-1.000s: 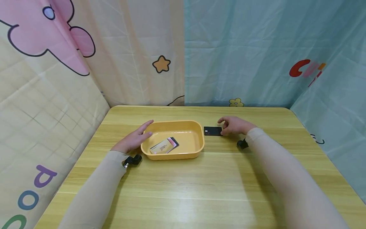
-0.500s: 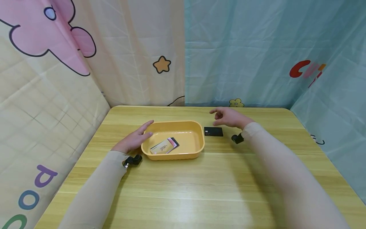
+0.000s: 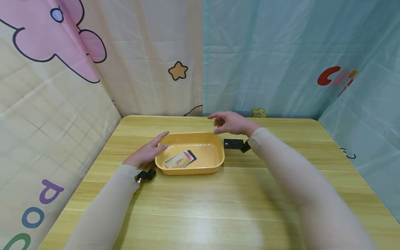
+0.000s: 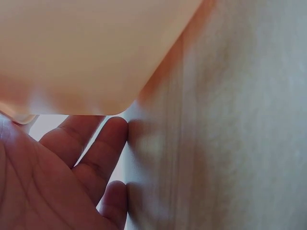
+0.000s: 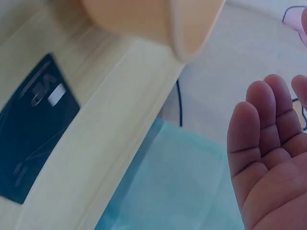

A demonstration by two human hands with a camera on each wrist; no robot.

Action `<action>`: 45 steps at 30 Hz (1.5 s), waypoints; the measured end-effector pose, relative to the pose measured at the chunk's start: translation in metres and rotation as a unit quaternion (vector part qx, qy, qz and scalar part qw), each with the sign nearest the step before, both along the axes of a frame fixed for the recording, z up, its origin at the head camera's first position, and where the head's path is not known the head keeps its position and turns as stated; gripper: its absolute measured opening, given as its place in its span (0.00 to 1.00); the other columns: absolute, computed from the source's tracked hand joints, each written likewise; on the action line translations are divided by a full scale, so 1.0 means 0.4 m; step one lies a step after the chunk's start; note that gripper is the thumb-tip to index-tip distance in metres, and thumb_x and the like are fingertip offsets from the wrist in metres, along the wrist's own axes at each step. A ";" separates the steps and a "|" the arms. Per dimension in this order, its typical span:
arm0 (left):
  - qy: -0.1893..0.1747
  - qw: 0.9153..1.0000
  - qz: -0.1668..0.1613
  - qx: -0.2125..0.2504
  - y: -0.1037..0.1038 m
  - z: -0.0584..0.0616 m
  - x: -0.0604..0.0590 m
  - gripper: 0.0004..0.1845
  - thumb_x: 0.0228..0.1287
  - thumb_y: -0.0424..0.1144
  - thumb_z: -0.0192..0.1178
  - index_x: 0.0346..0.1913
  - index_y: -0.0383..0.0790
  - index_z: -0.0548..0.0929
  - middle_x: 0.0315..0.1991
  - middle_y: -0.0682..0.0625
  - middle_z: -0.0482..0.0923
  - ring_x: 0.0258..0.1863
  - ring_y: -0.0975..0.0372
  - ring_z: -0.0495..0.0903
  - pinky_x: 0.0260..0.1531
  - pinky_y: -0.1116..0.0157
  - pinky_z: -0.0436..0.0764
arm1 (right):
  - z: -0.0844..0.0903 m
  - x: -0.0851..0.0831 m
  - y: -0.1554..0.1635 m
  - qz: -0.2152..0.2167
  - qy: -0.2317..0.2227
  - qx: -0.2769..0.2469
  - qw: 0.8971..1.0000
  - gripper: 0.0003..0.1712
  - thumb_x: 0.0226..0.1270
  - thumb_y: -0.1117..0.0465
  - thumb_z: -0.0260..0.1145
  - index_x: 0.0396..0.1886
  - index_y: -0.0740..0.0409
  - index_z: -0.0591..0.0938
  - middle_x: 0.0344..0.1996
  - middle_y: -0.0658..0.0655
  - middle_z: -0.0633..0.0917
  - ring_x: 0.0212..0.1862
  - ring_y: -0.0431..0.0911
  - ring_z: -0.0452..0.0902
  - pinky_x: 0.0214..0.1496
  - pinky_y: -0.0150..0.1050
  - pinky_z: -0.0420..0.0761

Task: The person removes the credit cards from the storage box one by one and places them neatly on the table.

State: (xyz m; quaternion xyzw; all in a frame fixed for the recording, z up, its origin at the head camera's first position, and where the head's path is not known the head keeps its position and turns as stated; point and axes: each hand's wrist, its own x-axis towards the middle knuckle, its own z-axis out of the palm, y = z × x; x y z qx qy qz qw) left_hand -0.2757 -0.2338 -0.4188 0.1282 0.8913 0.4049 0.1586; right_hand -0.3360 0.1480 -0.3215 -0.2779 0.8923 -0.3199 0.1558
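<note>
A yellow plastic basket-like tray stands on the wooden table, with a small stack of cards lying in its left part. My left hand rests against the tray's left end, thumb over the rim; in the left wrist view its fingers are fairly straight beside the tray wall. Just above the tray's back right corner hovers my right hand, holding nothing, its fingers loosely bent. Flat on the table right of the tray lies a black VIP card, partly covered in the head view by the right wrist camera.
The wooden table reaches back to printed curtains, which also hang along both sides. Small black cameras are fixed at each wrist, the left one close to the tray's front left corner.
My right hand has lifted off the black card and moved left and back, to above the tray's back right corner. The card stays on the table. My left hand and the tray hold still.
</note>
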 end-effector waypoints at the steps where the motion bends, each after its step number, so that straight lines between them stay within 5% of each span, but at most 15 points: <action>1: 0.000 1.000 0.000 0.002 0.000 0.000 0.000 0.36 0.86 0.55 0.45 0.87 0.61 0.44 0.88 0.42 0.40 0.84 0.35 0.43 0.78 0.30 0.47 | 0.003 0.000 -0.011 0.005 0.001 -0.003 1.000 0.37 0.70 0.60 0.75 0.77 0.52 0.74 0.55 0.59 0.83 0.58 0.53 0.78 0.64 0.49 0.82; 16: -0.015 1.000 0.008 0.008 0.006 0.005 0.003 0.35 0.86 0.54 0.44 0.86 0.65 0.44 0.87 0.40 0.41 0.84 0.36 0.43 0.78 0.31 0.47 | 0.006 0.014 -0.155 0.061 -0.027 0.002 0.998 0.38 0.70 0.59 0.75 0.77 0.48 0.74 0.67 0.58 0.82 0.69 0.53 0.77 0.73 0.48 0.78; 34: -0.015 0.999 0.002 0.035 -0.008 0.004 0.006 0.43 0.82 0.63 0.46 0.87 0.58 0.38 0.87 0.38 0.39 0.84 0.36 0.46 0.80 0.35 0.49 | -0.077 0.020 -0.267 0.127 -0.009 0.058 0.990 0.35 0.71 0.59 0.73 0.76 0.45 0.76 0.70 0.56 0.81 0.71 0.50 0.77 0.74 0.48 0.77; 45: -0.035 0.998 -0.032 0.041 -0.018 0.007 0.036 0.47 0.82 0.52 0.54 0.87 0.58 0.33 0.88 0.40 0.33 0.85 0.39 0.39 0.80 0.34 0.45 | -0.102 0.021 -0.285 0.144 -0.022 0.075 0.986 0.36 0.71 0.59 0.73 0.77 0.47 0.75 0.70 0.58 0.81 0.72 0.54 0.75 0.76 0.51 0.75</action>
